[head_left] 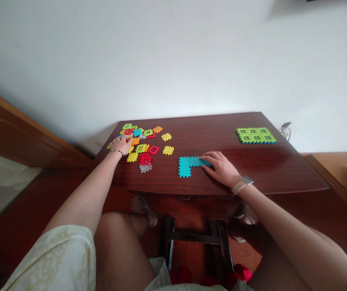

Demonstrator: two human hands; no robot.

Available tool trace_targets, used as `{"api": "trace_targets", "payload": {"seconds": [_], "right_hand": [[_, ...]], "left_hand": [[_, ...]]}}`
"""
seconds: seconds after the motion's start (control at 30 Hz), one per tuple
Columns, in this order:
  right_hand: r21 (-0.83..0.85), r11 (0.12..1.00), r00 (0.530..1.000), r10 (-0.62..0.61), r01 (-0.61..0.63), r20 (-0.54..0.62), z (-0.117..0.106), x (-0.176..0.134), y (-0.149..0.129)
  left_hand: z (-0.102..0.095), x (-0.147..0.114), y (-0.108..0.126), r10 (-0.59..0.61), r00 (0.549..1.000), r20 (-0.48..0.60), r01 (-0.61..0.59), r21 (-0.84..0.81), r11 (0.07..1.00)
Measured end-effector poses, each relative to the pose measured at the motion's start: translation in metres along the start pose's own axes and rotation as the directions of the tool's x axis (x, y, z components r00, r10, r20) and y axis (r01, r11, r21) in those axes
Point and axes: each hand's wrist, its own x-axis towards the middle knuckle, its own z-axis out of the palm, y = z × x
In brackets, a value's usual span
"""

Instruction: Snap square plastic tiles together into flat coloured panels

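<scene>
Turquoise interlocking plastic tiles (185, 166), joined into an L shape, lie flat near the front middle of the table. My right hand (222, 166) grips the L's right end, thumb along the near edge and fingers over the far side; they cover part of that end. On the left, my left hand (121, 144) reaches palm down over a loose pile of toothed tiles, its fingers stretched apart among them. Close to these fingers are a red window tile (128, 131), an orange tile (135, 141) and a turquoise tile (137, 132). The left palm hides some pieces.
Two yellow tiles (168, 150) lie right of the pile, with red tiles (145, 158) and a grey tile (145, 168) nearer me. A green window panel (255, 135) sits on a blue layer at the right. Behind the dark wooden table (204, 129) stands a white wall.
</scene>
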Motion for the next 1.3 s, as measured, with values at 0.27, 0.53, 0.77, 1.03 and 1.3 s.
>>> {"api": "trace_targets", "payload": {"seconds": [0.27,0.53,0.77,1.03,1.3], "right_hand": [[0.007,1.000,1.000,-0.012,0.012,-0.012,0.002,-0.001,0.003],[-0.001,1.000,1.000,-0.021,0.021,-0.007,0.003,-0.001,0.005],[0.008,1.000,1.000,-0.007,0.007,-0.002,0.000,0.000,0.001],[0.004,1.000,1.000,-0.003,0.003,0.002,-0.001,0.001,0.000],[-0.004,1.000,1.000,-0.005,0.005,-0.005,0.000,0.000,0.001]], "left_hand": [[0.005,-0.048,0.028,0.130,0.985,-0.113,-0.127,0.034,0.991],[-0.008,-0.036,0.040,0.118,0.977,-0.176,-0.128,-0.045,0.991],[-0.002,0.013,0.052,0.253,0.963,-0.094,-0.261,-0.084,0.962],[0.007,0.013,0.070,0.233,0.969,-0.084,-0.241,-0.112,0.964],[0.004,0.007,0.081,0.154,0.981,-0.121,-0.176,-0.207,0.962]]}}
